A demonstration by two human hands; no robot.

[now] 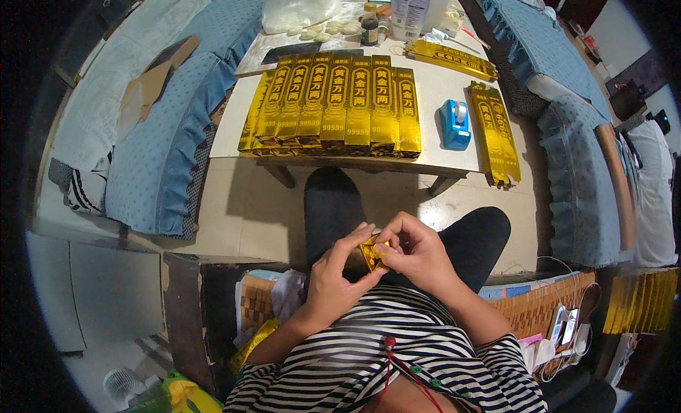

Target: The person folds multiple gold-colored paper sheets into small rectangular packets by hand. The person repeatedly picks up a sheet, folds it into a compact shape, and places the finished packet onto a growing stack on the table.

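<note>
Over my lap, my left hand grips a gold foil paper box whose end faces up. The fingers of my right hand pinch at the flaps of that end; the rest of the box is hidden below. On the low white table ahead, several folded gold boxes lie side by side in a stacked row. A blue tape dispenser stands to their right. Flat gold box blanks rest at the table's right edge, and more flat blanks lie at the back right.
Bottles, a white tube and a plastic bag stand at the table's back. Blue-covered sofas flank the table. Beside me on the right are a phone and white cables.
</note>
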